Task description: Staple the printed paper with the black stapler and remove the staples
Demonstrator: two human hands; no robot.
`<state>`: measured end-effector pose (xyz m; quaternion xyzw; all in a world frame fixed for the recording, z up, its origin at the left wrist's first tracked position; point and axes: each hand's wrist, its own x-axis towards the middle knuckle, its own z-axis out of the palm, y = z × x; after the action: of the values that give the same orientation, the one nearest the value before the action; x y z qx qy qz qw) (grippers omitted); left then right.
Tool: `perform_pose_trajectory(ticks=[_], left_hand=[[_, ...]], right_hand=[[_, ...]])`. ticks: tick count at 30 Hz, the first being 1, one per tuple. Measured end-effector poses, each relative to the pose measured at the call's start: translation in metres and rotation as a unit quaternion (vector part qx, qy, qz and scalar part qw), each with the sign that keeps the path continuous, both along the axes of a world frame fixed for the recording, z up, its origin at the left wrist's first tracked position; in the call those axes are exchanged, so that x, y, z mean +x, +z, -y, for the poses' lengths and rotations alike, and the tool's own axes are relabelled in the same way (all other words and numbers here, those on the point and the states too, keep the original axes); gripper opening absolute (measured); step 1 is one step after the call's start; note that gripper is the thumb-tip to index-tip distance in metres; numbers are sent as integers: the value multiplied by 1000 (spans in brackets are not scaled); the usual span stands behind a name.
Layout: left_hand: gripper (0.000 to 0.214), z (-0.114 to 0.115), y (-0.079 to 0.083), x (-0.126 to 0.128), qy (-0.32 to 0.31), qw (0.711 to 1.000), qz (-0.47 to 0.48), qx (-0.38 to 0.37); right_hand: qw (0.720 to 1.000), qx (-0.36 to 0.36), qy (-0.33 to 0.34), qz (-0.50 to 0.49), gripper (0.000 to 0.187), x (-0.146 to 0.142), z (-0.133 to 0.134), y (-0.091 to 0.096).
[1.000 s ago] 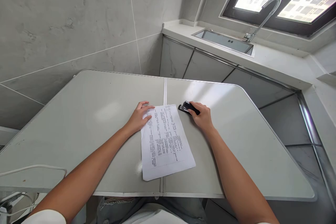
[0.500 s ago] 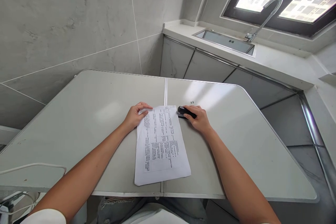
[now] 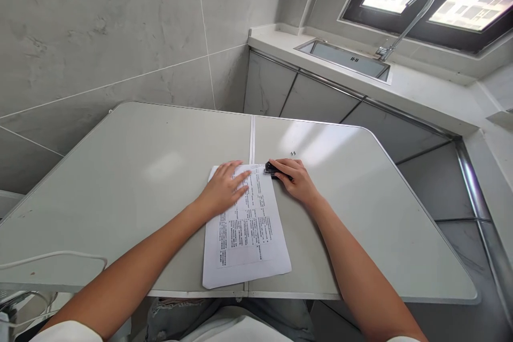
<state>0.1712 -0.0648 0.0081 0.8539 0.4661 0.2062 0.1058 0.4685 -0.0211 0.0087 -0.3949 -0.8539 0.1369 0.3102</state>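
A printed sheet of paper (image 3: 248, 235) lies on the grey folding table (image 3: 140, 171), its near edge close to the table's front. My left hand (image 3: 224, 188) rests flat on the sheet's upper part, fingers stretched out. My right hand (image 3: 294, 179) is closed over a small black stapler (image 3: 271, 170), whose nose sits at the sheet's top right corner.
A tiny metal bit (image 3: 293, 153) lies on the table just beyond the stapler. A white cable (image 3: 52, 255) runs along the table's left front edge. Behind stand a counter with a steel sink (image 3: 344, 59) and tap (image 3: 409, 16), and tiled walls.
The paper turned and slid left toward me. My left hand moved onto the sheet and flattened. My right hand brought the stapler left to the paper's top right corner.
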Motion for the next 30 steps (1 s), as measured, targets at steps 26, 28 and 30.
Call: perform_pose_trajectory(ticks=[26, 28, 30], left_hand=[[58, 5, -10, 9, -103, 992, -29, -73], [58, 5, -11, 9, -103, 992, -31, -69], [58, 4, -13, 10, -101, 992, -34, -66]], right_hand=[[999, -6, -6, 50, 46, -10, 3, 2], [999, -5, -6, 50, 46, -10, 3, 3], [999, -3, -7, 50, 46, -11, 3, 3]])
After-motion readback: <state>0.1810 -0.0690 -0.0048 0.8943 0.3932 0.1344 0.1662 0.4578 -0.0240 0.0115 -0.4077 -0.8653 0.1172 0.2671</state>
